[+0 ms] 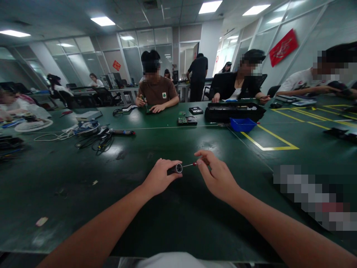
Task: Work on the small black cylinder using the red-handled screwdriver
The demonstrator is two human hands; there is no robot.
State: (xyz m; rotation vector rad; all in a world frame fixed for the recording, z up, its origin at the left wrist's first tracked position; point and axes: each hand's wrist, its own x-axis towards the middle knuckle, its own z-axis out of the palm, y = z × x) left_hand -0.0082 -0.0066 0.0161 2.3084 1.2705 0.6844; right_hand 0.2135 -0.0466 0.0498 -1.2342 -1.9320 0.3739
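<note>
Pinching the dark tube [178,168] between thumb and forefinger, your left hand [160,176] turns its ringed end up towards you, probably so that you can see into it. Your right hand [220,176] has its fingers curled in at the red end of a thin driver [188,165], seemingly pinching it by thumb and fingertips, a light grip that would suit fine turning. The driver's shaft points across at the tube; whether its tip touches, you cannot tell from here. Both things are held between your hands, over the near part of the green table [83,201], likely because there each hand can steady its own piece. The cables [102,136] lie bunched further off to the left, and the blue tray [242,124] sits ahead to the right against the black case [234,111], both well apart from your fingers.
</note>
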